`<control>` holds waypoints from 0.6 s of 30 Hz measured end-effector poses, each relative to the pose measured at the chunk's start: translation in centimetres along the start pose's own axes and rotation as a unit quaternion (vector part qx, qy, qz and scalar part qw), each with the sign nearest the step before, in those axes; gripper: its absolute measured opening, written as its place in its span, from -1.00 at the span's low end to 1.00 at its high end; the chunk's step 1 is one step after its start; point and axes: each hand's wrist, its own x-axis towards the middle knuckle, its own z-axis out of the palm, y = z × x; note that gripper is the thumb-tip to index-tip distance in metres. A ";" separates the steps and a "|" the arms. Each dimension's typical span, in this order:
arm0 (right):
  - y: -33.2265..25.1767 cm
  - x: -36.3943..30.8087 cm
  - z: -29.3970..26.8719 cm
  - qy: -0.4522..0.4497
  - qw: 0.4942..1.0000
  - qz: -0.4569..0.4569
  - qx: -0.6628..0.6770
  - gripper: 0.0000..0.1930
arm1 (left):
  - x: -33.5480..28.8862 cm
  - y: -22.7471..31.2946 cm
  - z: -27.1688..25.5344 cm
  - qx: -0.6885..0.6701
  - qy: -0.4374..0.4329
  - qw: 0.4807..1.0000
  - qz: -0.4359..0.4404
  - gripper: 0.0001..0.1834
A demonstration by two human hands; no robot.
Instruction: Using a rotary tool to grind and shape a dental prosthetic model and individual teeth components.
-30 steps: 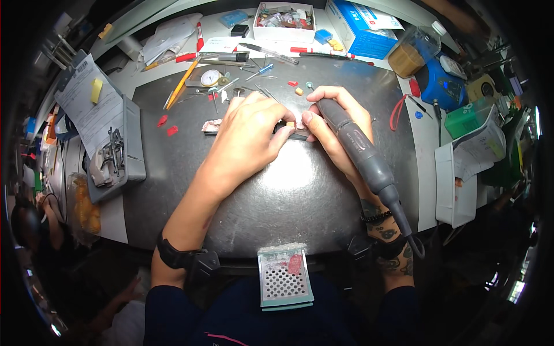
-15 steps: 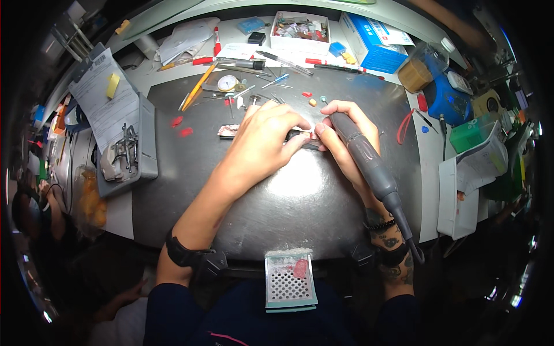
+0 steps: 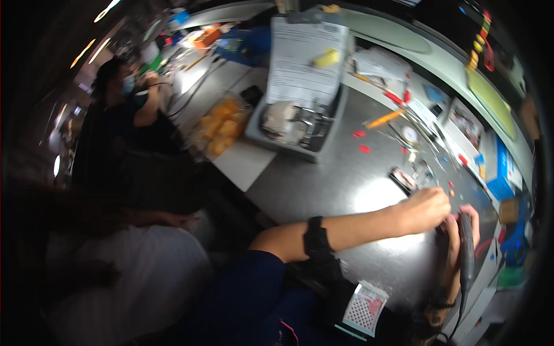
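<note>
My right hand (image 3: 472, 214), at the right, is closed around a dark grey rotary handpiece (image 3: 466, 251), whose cord runs down along my forearm. Close beside it, my left hand (image 3: 424, 210) is closed with its fingers curled in; whatever they pinch is hidden. A small pink-and-pale piece with a dark edge (image 3: 403, 179) lies on the dark metal work surface (image 3: 323, 193), just past my left hand. Thin metal tools (image 3: 418, 138) and a round white dial (image 3: 409, 134) lie farther off.
A grey bin (image 3: 288, 147) holds metal frames and a clipboard with papers (image 3: 306, 57). Beside it lies a bag of yellow pieces (image 3: 222, 124). A masked co-worker (image 3: 124, 109) sits at the far left; another person in white (image 3: 138, 277) is nearer. A perforated tray (image 3: 363, 308) sits at the front edge.
My view has swung left, so the bench and both hands appear farther right and tilted. My left hand's fingers are more curled. My right hand keeps hold of the handpiece.
</note>
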 end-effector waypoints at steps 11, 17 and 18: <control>2.5 0.6 0.4 0.009 0.995 -0.089 -0.039 -0.72 | 0.3 0.5 2.5 -0.058 -0.054 0.989 -0.123 -0.88; 2.2 1.0 0.4 0.028 0.993 -0.096 -0.065 -0.72 | 1.5 1.1 3.8 -0.060 -0.008 0.987 -0.151 -0.89; 2.0 1.2 0.4 0.026 0.993 -0.096 -0.066 -0.72 | 1.5 0.9 4.1 -0.056 -0.004 0.987 -0.151 -0.89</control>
